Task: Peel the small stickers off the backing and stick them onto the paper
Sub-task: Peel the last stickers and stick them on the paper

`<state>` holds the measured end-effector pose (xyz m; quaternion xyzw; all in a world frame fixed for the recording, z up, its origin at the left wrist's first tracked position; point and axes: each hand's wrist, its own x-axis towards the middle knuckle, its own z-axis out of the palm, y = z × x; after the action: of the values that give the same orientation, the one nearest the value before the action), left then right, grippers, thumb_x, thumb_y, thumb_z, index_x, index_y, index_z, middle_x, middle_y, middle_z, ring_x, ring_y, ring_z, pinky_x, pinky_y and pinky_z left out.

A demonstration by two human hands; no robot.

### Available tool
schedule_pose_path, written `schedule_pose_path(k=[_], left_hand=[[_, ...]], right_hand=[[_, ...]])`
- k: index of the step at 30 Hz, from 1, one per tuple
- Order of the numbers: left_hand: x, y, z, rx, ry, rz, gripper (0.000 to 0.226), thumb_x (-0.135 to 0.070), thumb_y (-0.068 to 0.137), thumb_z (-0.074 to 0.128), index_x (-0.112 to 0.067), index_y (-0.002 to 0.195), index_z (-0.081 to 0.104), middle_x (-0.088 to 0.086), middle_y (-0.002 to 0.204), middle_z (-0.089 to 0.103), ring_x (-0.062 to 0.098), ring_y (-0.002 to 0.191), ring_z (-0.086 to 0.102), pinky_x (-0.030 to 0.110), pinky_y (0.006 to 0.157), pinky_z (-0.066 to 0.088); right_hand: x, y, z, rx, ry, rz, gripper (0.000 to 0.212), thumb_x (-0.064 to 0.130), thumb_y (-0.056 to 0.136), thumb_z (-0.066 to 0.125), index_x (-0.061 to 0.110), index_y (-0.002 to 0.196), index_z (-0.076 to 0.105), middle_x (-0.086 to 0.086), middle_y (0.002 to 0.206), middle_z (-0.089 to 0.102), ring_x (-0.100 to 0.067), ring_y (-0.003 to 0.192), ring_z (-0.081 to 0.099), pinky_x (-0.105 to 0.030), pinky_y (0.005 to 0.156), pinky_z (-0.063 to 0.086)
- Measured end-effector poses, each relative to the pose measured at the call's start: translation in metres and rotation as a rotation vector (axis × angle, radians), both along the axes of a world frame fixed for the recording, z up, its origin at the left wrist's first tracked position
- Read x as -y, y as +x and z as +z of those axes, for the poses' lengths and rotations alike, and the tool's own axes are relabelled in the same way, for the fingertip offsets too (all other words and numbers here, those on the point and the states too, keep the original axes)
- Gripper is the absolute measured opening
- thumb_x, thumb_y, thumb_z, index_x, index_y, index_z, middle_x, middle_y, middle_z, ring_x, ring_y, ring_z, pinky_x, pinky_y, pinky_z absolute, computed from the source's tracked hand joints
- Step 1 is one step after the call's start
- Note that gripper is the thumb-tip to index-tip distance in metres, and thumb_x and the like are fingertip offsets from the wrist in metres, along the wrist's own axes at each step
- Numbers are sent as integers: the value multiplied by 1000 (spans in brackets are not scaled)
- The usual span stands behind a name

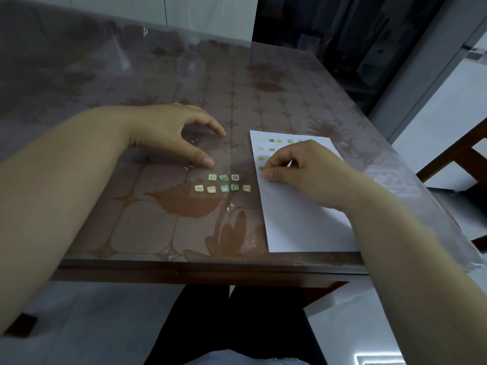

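Closest in, dark-trousered legs under the near edge of a wooden table (pixel 147 227) covered in clear patterned plastic. On the right, a white paper sheet (pixel 297 225) lying flat, mostly bare at its near end. Right hand (pixel 303 167) on it, forearm lying across the sheet's right side, fingers curled under. Thumb and forefinger pinched down on a faint pale sticker (pixel 266 180) at the paper's left edge, likely pressing it into place.

Further up the sheet, rows of stuck stickers (pixel 271 144). Left of the paper, eight small square stickers (pixel 224 183) in two rows on a clear backing film (pixel 221 156), hard to make out against the table.

Left hand (pixel 171 133) just beyond them, arched like a claw, thumb tip and forefinger tip spread apart and touching the film, holding nothing — probably pinning it flat. Hands well apart.

Stickers judged featherweight, thin and floppy, tacky underneath — best lifted with a fingernail under one corner, film held down meanwhile.

Farthest back, an empty clear glass (pixel 191 64) on the table, and a wooden chair (pixel 453 164) off to the right.
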<state>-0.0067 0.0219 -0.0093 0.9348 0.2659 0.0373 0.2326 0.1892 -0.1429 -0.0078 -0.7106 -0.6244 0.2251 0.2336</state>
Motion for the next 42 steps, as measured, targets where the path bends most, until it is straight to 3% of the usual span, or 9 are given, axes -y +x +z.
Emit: schedule_pose_path(k=[7, 9, 14, 17, 19, 28, 32, 39, 42], left_hand=[[1, 0, 1, 13, -11, -16, 64, -60, 48, 68, -48, 110, 54, -20, 128, 43, 0, 122, 36, 20, 102, 24], [2, 0, 1, 9, -10, -9, 66, -63, 47, 67, -48, 110, 54, -21, 129, 43, 0, 123, 36, 21, 103, 25], [1, -1, 0, 9, 10, -16, 73, -83, 39, 61, -54, 106, 53, -22, 126, 44, -1, 122, 37, 22, 105, 25], [1, 0, 0, -1, 24, -26, 73, -85, 37, 57, -56, 104, 51, -22, 126, 45, -1, 122, 38, 25, 107, 27], [0, 0, 0, -9, 29, -34, 68, -84, 38, 57, -59, 102, 49, -22, 126, 45, 0, 122, 39, 29, 109, 29], [-1, 1, 1, -28, 48, -32, 68, -81, 42, 57, -56, 105, 50, -23, 125, 45, 2, 124, 37, 34, 111, 29], [1, 1, 1, -14, 50, -35, 69, -79, 48, 60, -50, 110, 51, -19, 127, 45, 1, 123, 35, 29, 110, 26], [2, 1, 2, -17, 29, -26, 72, -73, 45, 59, -48, 112, 52, -20, 128, 44, 3, 126, 35, 32, 111, 27], [2, 0, 2, -24, 37, -28, 69, -75, 47, 66, -51, 109, 51, -21, 127, 43, 2, 126, 35, 32, 110, 27]], right_hand=[[-2, -3, 2, -53, 7, -40, 14, 23, 75, 75, 23, 66, 64, 7, 70, 54, 1, 49, 44, -9, 49, 34], [-3, -3, 5, -43, -4, -80, 20, 22, 71, 78, 20, 65, 59, 4, 69, 49, -5, 54, 41, -18, 53, 34], [-2, -15, 13, 71, 32, -23, 24, 22, 75, 74, 21, 65, 52, 6, 59, 40, -7, 47, 37, -17, 43, 30], [-7, -29, 13, 88, 85, 82, 16, 22, 77, 71, 26, 67, 59, 8, 60, 48, -1, 45, 43, -11, 44, 31], [-13, -33, 10, 105, 86, 116, 2, 25, 79, 69, 24, 77, 68, 7, 70, 57, -1, 50, 46, -15, 52, 37], [-16, -36, -3, 27, 204, 117, 6, 31, 76, 72, 27, 80, 74, 14, 70, 53, 2, 63, 47, -13, 62, 37], [-17, -43, -5, 39, 185, 121, 9, 34, 73, 74, 27, 79, 74, 15, 66, 49, 12, 63, 48, -8, 59, 36], [-18, -44, -5, -65, 148, 66, 14, 25, 71, 78, 14, 79, 75, -3, 70, 65, -1, 48, 51, -13, 52, 39], [-18, -44, -4, -101, 108, 69, 11, 21, 73, 77, 12, 77, 73, 0, 62, 62, 2, 43, 49, -6, 45, 36]])
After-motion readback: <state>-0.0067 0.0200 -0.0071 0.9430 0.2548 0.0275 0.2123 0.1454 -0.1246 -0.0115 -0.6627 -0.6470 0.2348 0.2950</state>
